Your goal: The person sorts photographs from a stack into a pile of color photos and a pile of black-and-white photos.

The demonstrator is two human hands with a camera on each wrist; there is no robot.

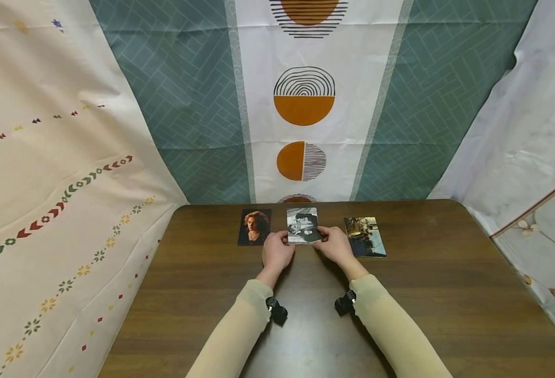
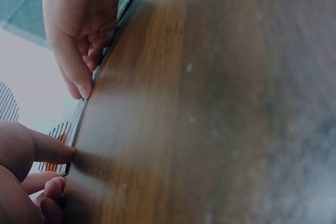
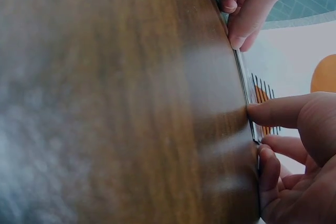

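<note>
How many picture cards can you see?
3: a dark card at left, a grey card held by the left hand and right hand, a colourful card at right. More might hide underneath.

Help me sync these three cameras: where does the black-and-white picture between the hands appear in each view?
Head: the black-and-white picture is just right of centre, below mid-height, between the left hand and right hand.
Left wrist: lower left, edge-on, a thin strip between the hands.
Right wrist: right of centre, edge-on, a thin strip between the hands.
Shared landmark: the brown table, visible in all three views.
</note>
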